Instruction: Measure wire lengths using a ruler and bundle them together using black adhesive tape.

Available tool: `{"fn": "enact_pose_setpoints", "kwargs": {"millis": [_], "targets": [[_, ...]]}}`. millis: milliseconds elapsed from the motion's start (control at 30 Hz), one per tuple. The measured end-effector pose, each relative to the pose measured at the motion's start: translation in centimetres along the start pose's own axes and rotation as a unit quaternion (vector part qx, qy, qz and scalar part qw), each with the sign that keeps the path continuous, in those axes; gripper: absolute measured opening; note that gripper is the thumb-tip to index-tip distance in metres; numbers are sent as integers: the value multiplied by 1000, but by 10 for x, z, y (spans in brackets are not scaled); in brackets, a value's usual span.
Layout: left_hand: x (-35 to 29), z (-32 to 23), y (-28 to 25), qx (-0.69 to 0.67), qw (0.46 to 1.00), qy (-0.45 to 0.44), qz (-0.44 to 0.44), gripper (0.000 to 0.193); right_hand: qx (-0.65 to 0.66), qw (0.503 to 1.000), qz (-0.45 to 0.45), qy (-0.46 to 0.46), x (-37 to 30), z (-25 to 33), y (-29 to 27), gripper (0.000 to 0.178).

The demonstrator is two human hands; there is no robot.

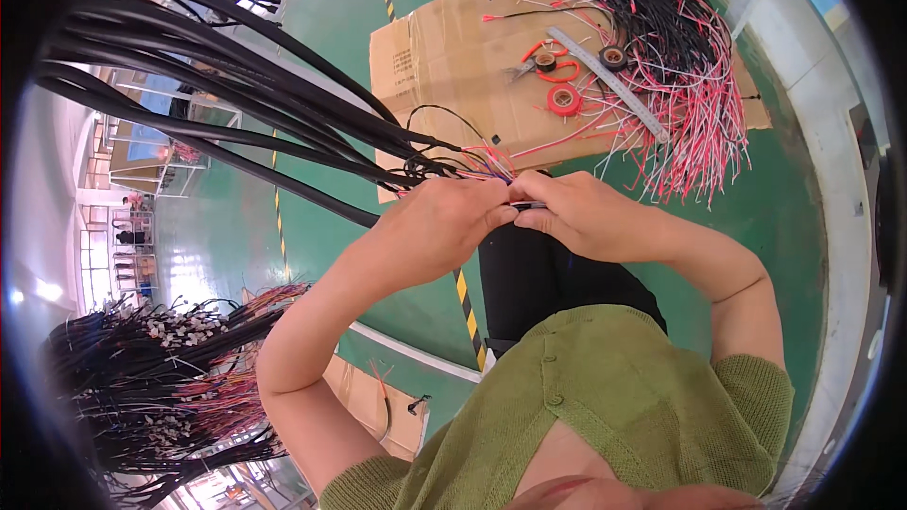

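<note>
My left hand (453,217) and my right hand (584,217) meet at the middle of the view, fingertips nearly touching. Both are closed in a pinch on thin wires (487,162), whose pink, purple and dark strands run out beside my left fingers. A short dark piece shows between the two thumbs, too small to make out. Thick black cables (255,85) come in from the upper left and thin out into a tangle of black leads (420,167) just beyond my left hand. My fingers hide where the strands end.
Ahead lies a cardboard sheet (453,47) bearing orange-handled scissors (567,69), a red tape roll (564,100), a black tape roll (613,59), a metal ruler (614,90) and a big heap of red, white and black wires (675,47). More bundled harnesses (170,387) hang at lower left.
</note>
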State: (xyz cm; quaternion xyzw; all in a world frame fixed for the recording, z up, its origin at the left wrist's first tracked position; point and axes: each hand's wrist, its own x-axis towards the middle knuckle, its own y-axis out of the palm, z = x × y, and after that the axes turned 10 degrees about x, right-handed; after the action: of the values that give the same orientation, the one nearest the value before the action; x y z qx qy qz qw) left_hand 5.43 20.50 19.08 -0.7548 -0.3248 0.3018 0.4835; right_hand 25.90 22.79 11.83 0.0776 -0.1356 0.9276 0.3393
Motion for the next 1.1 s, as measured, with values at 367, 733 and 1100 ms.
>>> {"fn": "enact_pose_setpoints", "kwargs": {"millis": [367, 733, 1100], "targets": [[-30, -10, -14, 263, 938, 45, -220, 35, 163, 983, -85, 20, -7, -16, -10, 20], [-21, -15, -8, 331, 942, -42, -42, 26, 194, 969, -149, 17, -22, -34, 5, 24], [9, -21, -26, -58, 972, -152, 169, 43, 170, 967, -187, -8, -32, -38, 25, 27]]}}
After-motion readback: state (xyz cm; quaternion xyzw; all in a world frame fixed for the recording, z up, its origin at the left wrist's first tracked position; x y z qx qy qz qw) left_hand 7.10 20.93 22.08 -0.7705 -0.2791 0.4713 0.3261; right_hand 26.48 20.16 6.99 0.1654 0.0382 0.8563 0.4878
